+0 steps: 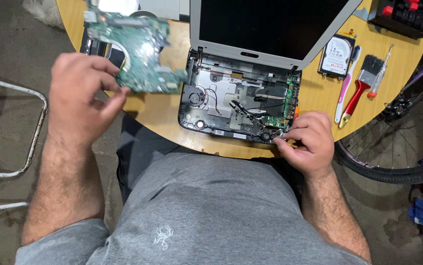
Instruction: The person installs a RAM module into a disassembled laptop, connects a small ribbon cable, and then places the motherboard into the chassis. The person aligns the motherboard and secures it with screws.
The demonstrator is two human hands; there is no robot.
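My left hand (81, 98) pinches the near edge of a green circuit board (138, 54) and holds it in the air over the left side of the round wooden table (157, 110). An opened laptop base (236, 100) lies in the middle, showing its fan, metal plate, black wires and a small green board. The grey screen lid (270, 27) stands behind it. My right hand (307, 140) is curled at the base's front right corner, fingers closed on a small part or tool that I cannot make out.
A hard drive (337, 55), a pink toothbrush (347, 83), a red-handled paintbrush (361, 86) and a small screwdriver (380, 73) lie at the right. A black tool case (402, 17) sits at the back right. A bicycle wheel (393, 152) stands at right, a metal chair frame (22, 132) at left.
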